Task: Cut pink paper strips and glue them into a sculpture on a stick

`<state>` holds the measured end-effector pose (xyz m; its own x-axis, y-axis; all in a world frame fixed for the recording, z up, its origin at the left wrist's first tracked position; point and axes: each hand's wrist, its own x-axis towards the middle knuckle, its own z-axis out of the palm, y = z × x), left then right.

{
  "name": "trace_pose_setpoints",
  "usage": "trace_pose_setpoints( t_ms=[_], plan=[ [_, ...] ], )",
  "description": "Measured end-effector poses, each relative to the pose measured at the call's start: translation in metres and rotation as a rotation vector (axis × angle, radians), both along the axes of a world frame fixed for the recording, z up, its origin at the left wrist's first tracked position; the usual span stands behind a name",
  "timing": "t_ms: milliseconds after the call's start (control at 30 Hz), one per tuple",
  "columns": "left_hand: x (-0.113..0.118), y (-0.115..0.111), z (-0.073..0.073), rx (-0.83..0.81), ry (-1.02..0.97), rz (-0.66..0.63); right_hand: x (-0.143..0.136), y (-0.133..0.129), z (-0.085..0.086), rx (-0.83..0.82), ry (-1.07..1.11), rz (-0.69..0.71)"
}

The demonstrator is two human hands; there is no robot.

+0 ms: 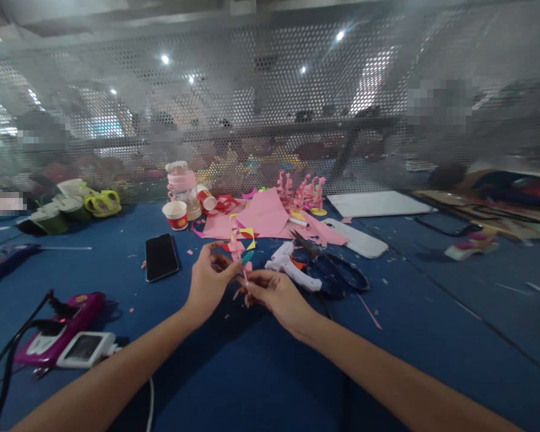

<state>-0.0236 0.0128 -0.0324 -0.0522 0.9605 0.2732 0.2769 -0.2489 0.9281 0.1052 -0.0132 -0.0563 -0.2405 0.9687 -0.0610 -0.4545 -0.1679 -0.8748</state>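
My left hand (210, 277) pinches a pink paper craft piece (236, 246) between thumb and fingers, holding it upright above the blue table. It looks like a thin stem with small folded bits along it. Lower down, the fingers of my right hand (276, 295) close on the stem's bottom end. A white glue gun (292, 268) with an orange trigger lies just beyond my right hand. Beside it rest scissors (337, 270) with dark handles. Behind my hands are pink paper sheets (261, 215), and similar finished-looking pink paper pieces (303, 193) stand at the back.
To the left lie a black phone (161, 257) and a magenta power strip (78, 315) with cords and a white charger (86, 349). A paper cup (175, 215) and pink-banded jar (183, 183) stand behind. A white phone (360, 239) lies right, before a perforated screen (270, 90).
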Motion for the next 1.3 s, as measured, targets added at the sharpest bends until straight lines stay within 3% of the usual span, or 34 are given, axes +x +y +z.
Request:
trace_pose_setpoints(
  t_ms=[400,767,1067,1300],
  plan=[
    [0.009,-0.01,0.0,-0.123,-0.179,0.017,-0.006,0.001,-0.008,-0.004,0.005,0.0],
    [0.009,-0.014,-0.003,0.009,-0.144,0.007,-0.006,0.001,-0.004,-0.083,0.062,-0.034],
    [0.014,-0.013,0.0,-0.233,-0.406,-0.014,-0.007,0.002,-0.004,-0.066,0.062,-0.018],
    [0.014,-0.016,0.0,-0.236,-0.462,-0.057,-0.006,0.001,-0.004,-0.063,0.036,-0.013]
  ],
)
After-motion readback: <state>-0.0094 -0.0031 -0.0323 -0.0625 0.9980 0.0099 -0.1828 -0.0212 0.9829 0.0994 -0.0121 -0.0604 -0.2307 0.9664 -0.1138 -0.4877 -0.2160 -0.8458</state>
